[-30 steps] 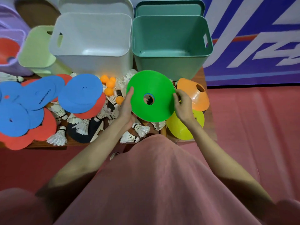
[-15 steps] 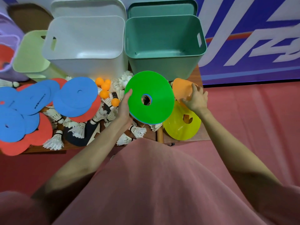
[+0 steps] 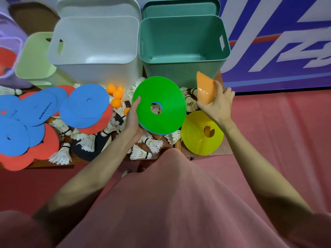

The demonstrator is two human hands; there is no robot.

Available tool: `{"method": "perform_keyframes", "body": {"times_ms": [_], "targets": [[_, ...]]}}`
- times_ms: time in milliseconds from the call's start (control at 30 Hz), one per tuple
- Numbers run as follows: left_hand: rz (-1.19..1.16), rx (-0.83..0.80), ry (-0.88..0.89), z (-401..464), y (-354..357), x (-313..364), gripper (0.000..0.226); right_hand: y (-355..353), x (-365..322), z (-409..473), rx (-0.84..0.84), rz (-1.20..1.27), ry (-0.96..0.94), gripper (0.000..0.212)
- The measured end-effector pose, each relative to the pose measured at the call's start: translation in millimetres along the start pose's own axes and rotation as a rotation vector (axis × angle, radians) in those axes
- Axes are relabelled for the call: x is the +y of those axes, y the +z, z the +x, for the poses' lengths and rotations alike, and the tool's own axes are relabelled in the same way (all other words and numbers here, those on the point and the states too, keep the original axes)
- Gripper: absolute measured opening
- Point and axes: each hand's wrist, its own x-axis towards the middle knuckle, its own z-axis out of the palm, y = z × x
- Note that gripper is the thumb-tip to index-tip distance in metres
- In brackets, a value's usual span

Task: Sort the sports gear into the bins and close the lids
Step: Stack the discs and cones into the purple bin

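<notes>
Stacking cones before binning
Left hand (image 3: 133, 120) grips green cone (image 3: 159, 105) stack at frame centre; right hand (image 3: 217, 104) holds orange cone (image 3: 206, 89) tilted, likely to add on top.

A low wooden table (image 3: 227, 151) stands on a red floor (image 3: 286, 133). Left of the yellow cone (image 3: 198, 138) lying on it are white shuttlecocks (image 3: 152, 144), orange balls (image 3: 116, 94) and blue and red discs (image 3: 86, 106). Beyond the cone stand a white bin (image 3: 100, 72) and a teal bin (image 3: 179, 72).
</notes>
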Motion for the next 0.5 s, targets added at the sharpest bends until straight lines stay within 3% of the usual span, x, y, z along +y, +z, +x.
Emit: {"method": "perform_keyframes", "body": {"times_ms": [167,267,333,400,500], "targets": [[0.009,0.022,0.018,2,-4,4,0.036,-13,-19,-20,0.073,0.427,-0.068,0.063],[0.015,0.034,0.01,3,-7,5,0.034,-18,-39,-27,-0.035,0.797,0.15,0.048],[0.017,0.036,0.002,3,-8,8,0.035,-14,-48,-28,-0.068,0.928,0.263,0.052],[0.015,0.024,-0.002,3,-9,9,0.034,-6,-53,-28,-0.081,0.914,0.325,0.044],[0.029,-0.043,-0.021,1,-11,10,0.03,10,-65,-34,-0.145,0.662,0.235,0.032]]}}
